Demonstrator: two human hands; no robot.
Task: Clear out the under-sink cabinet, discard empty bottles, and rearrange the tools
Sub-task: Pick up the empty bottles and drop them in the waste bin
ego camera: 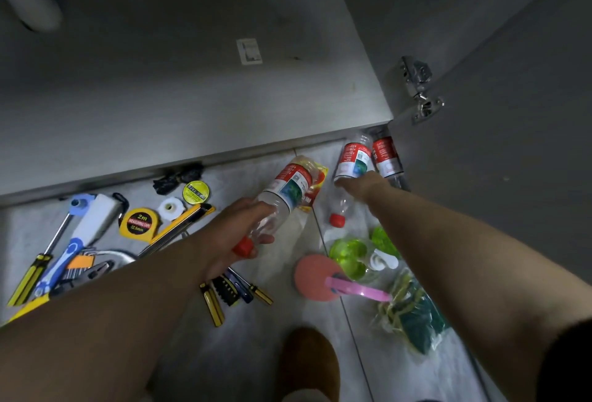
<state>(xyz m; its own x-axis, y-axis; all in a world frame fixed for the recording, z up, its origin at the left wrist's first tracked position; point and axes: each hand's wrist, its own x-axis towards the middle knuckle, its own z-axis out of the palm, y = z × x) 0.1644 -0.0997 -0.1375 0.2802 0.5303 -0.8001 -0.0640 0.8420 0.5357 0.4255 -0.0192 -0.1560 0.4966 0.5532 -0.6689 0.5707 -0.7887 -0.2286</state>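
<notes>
Hands both reach out over the floor (272, 321). L hand (237, 235) is curled round the neck end of a clear bottle (288, 190), fingers by its red cap. Long axis runs diag.: cap to lower left, base to upper right. R hand (355, 183) rests on the 2nd bottle (354, 158) by the cabinet door (480, 177), w/ a 3rd bottle (386, 156) just beside. Fingers hidden, so can't tell its grip. The 2nd bottle's cap points toward the person. Labels are red/white w/ a green pic, print too small to read. Tape measure (139, 222) reads "2m MEASURING TAPE 12.5mm".
</notes>
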